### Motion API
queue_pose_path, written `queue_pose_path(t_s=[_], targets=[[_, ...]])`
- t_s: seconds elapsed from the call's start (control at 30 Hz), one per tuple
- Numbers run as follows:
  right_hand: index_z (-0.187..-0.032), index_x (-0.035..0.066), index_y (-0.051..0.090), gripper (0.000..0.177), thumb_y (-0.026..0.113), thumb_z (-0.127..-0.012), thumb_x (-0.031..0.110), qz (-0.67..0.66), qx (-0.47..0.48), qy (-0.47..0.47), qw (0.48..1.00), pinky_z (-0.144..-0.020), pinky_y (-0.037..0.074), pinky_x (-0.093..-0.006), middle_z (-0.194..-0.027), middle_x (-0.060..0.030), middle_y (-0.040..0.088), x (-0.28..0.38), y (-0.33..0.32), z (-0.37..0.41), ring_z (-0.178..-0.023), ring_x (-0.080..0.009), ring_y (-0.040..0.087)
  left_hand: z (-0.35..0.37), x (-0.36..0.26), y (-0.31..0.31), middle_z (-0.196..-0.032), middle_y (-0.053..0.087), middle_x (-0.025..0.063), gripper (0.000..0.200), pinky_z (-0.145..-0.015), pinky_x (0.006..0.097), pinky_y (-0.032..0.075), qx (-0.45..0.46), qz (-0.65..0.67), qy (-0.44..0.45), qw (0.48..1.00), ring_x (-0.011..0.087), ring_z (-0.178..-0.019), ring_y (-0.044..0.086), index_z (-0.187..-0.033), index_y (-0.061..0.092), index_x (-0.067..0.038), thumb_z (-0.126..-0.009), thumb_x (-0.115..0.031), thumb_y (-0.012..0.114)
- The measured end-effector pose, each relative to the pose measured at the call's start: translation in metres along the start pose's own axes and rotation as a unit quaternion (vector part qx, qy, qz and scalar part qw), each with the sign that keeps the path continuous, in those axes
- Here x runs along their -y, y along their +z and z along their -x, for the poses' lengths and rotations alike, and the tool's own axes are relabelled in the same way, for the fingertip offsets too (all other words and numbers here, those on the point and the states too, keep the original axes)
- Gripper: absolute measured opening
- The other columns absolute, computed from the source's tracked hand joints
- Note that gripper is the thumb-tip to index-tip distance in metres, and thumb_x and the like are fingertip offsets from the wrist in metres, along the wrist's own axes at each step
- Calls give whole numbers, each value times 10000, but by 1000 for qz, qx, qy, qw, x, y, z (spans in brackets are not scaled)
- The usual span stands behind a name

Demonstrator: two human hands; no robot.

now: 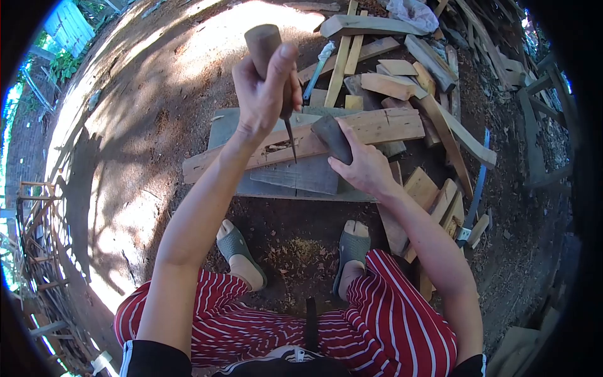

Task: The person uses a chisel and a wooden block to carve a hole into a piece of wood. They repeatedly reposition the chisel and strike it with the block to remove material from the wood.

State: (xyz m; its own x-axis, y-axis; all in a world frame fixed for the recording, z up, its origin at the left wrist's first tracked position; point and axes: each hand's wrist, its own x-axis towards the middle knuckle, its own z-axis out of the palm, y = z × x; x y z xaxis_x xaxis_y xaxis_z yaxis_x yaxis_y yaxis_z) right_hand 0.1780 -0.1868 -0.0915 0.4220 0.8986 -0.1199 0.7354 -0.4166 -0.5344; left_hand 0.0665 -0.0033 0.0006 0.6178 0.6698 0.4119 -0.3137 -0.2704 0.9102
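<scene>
My left hand is wrapped round the thick wooden handle of a chisel, held upright. Its narrow metal blade points down over a wooden beam, beside a rough cut recess in the wood. My right hand grips a dark, blunt-ended block, which overlaps the beam just right of the chisel blade. The beam lies aslant across a low grey wooden bench, with a flat grey board under it.
Offcuts and longer timbers are piled to the right and behind the bench. A handsaw lies on the right, and a blue-handled tool behind the bench. My sandalled feet rest on the dirt in front.
</scene>
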Motion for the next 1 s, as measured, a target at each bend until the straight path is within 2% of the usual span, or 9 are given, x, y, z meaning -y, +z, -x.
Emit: queue_pose_path(t_s=[0.1,0.27,0.37,0.47,0.73,1.0], targets=[[-1521,216,248,825,653,-833,422,2,-3,1,1000,-812,533,-522,-928,-266,688,-1,0,0,-890,-453,671,-15,4,-5,-552,511,52,584,-374,282,448,11,5,-27,1000,141,-412,529,-772,528,-38,-959,-590,499],[-1522,219,249,829,659,-830,419,-10,-12,-7,1000,-812,533,-518,-961,-261,689,-3,2,0,-896,-448,671,-35,15,-5,-551,492,48,545,-368,281,439,29,31,-66,997,143,-404,514,-793,512,-45,-978,-556,470],[-1523,224,248,832,662,-829,419,-19,-15,-10,1000,-813,534,-517,-968,-263,687,-3,2,0,-900,-448,671,-41,24,-2,-593,510,60,532,-366,283,436,65,23,-74,995,135,-417,520,-855,502,-42,-973,-560,479],[-1523,226,248,830,662,-829,417,-17,-13,-9,1000,-812,535,-518,-961,-263,688,-4,2,0,-902,-450,671,-46,32,2,-590,508,60,529,-366,279,436,67,54,-98,991,134,-417,519,-851,505,-42,-972,-556,487],[-1521,223,247,832,664,-826,409,-32,-10,-8,999,-808,536,-519,-944,-262,691,-5,2,0,-894,-454,672,-51,49,10,-595,514,67,531,-354,275,431,50,34,-114,992,124,-403,505,-837,507,-42,-948,-560,531],[-1519,227,240,830,666,-827,395,-23,-12,-19,999,-803,534,-516,-934,-264,687,-4,2,-1,-872,-457,671,-55,59,13,-553,517,28,485,-345,255,418,-44,12,-85,995,100,-388,499,-785,501,-59,-931,-510,606]])
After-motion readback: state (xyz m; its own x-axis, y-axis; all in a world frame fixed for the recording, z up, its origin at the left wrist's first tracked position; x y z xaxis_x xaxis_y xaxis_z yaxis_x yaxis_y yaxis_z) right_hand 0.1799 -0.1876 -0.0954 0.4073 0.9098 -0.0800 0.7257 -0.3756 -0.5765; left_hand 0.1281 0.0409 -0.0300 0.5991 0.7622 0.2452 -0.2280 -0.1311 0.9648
